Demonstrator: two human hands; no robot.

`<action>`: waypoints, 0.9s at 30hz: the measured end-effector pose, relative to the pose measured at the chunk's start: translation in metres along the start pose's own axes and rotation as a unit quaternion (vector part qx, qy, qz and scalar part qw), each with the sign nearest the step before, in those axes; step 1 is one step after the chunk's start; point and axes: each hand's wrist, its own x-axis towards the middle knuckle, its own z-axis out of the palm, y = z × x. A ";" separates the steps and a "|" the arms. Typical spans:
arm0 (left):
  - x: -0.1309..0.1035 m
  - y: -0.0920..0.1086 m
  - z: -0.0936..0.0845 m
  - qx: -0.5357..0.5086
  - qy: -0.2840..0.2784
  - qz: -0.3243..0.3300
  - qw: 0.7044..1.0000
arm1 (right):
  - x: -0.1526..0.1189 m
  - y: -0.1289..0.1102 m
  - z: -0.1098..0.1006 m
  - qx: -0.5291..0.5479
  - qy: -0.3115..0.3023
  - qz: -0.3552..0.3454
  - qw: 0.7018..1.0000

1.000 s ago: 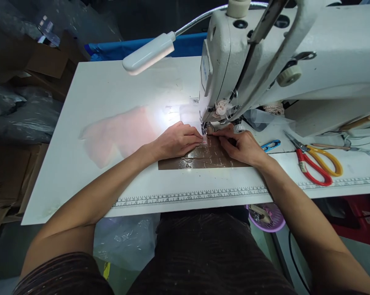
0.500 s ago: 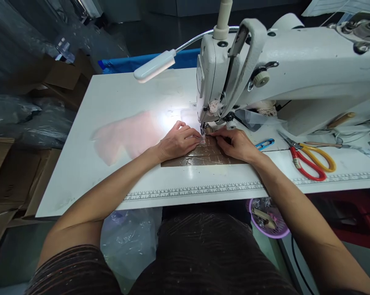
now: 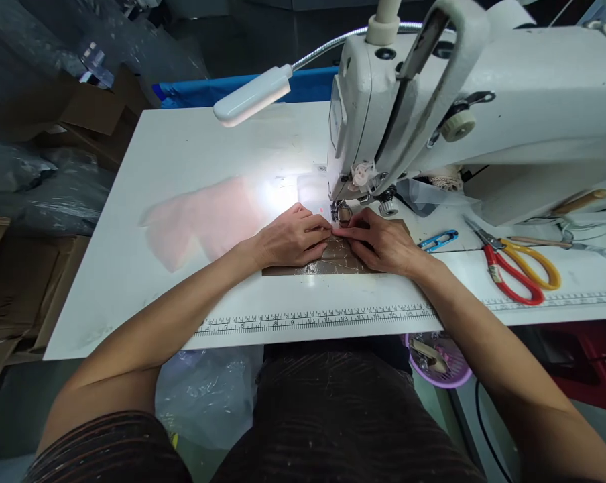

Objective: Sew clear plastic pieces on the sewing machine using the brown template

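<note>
My left hand [image 3: 295, 238] is closed at the needle area of a white sewing machine [image 3: 353, 114], its fingertips pinched on something too small to make out. Opposite it, my right hand [image 3: 383, 241] is also closed, thumb and forefinger meeting my left fingertips just in front of the presser foot [image 3: 340, 211]. What the right fingers hold is hidden. Under both hands lies a shiny brown sheet [image 3: 333, 258], flat on the white table [image 3: 253, 295]. Sheer pink fabric [image 3: 207, 218] is spread to the left of the needle.
Red and yellow scissors [image 3: 519, 261] and a blue thread snipper [image 3: 438, 240] lie to the right. A lit lamp [image 3: 253, 96] hangs over the table. A printed ruler [image 3: 308, 318] runs along the front edge. Below is a purple basket [image 3: 441, 362]; cardboard boxes stand left.
My right hand has moved left, and its fingertips now meet those of my left hand. The camera view has shifted slightly closer to the machine.
</note>
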 end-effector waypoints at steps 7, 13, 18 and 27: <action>0.000 0.000 0.000 0.008 -0.053 -0.044 0.998 | 0.005 -0.005 -0.004 -0.070 -0.044 0.030 0.996; 0.000 -0.001 -0.001 0.009 -0.070 -0.070 0.995 | 0.006 -0.010 -0.007 -0.066 -0.036 0.026 0.997; 0.001 -0.005 -0.004 0.012 -0.087 -0.068 0.994 | 0.005 -0.011 -0.010 0.014 -0.009 0.042 0.999; 0.005 -0.010 -0.010 0.030 -0.138 -0.078 0.987 | 0.008 0.004 -0.033 0.168 -0.020 0.122 0.978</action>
